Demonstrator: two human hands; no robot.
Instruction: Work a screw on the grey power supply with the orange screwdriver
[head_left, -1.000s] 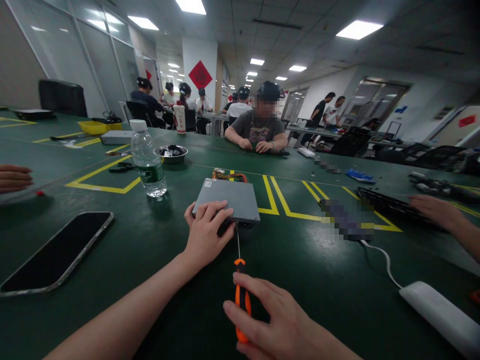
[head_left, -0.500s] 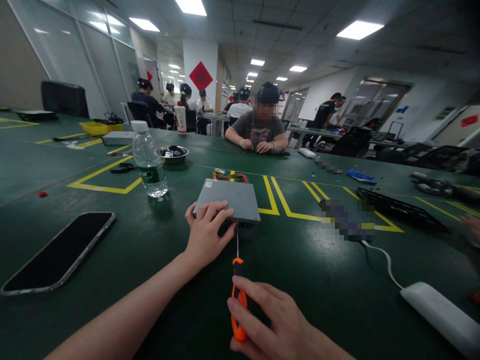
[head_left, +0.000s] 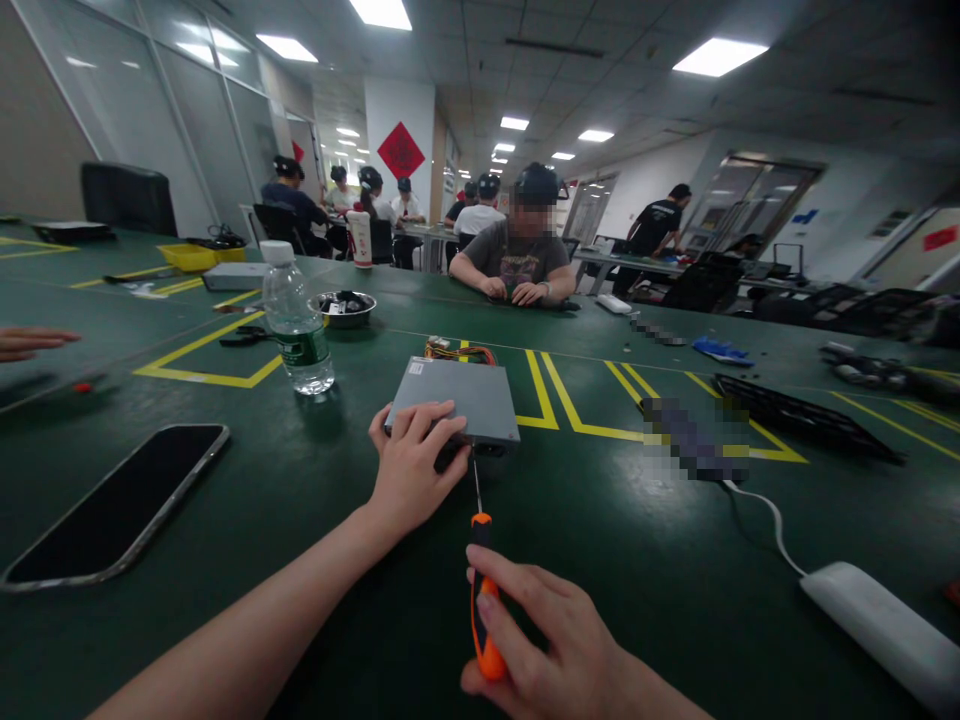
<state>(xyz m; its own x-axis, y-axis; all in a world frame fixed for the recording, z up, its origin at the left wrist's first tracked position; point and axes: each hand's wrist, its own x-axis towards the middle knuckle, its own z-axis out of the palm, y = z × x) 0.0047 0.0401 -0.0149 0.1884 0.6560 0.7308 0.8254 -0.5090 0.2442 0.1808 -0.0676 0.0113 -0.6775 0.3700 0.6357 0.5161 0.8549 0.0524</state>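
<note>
A grey metal computer power supply [head_left: 469, 395] lies on the green table, its bundle of coloured wires [head_left: 459, 350] at the far side. My left hand [head_left: 416, 460] grips its near left corner, fingers over the top and thumb at the front face. In my right hand [head_left: 540, 620] is an orange and black screwdriver [head_left: 484, 590], pinched by the handle. The shaft points away from me, and its tip meets the near face of the power supply beside my left thumb. What the tip touches there is too small to make out.
A water bottle [head_left: 296, 330] and a phone [head_left: 120, 505] are on the left, with a metal bowl [head_left: 345, 308] behind. To the right lie a white power strip [head_left: 885, 630] with its cable and a black grille panel [head_left: 806, 415]. Another person's hand [head_left: 34, 343] reaches in at left.
The screwdriver handle has turned and shifted slightly right in my right hand. My left hand and the power supply stay put. Another person's hand has appeared at the left edge.
</note>
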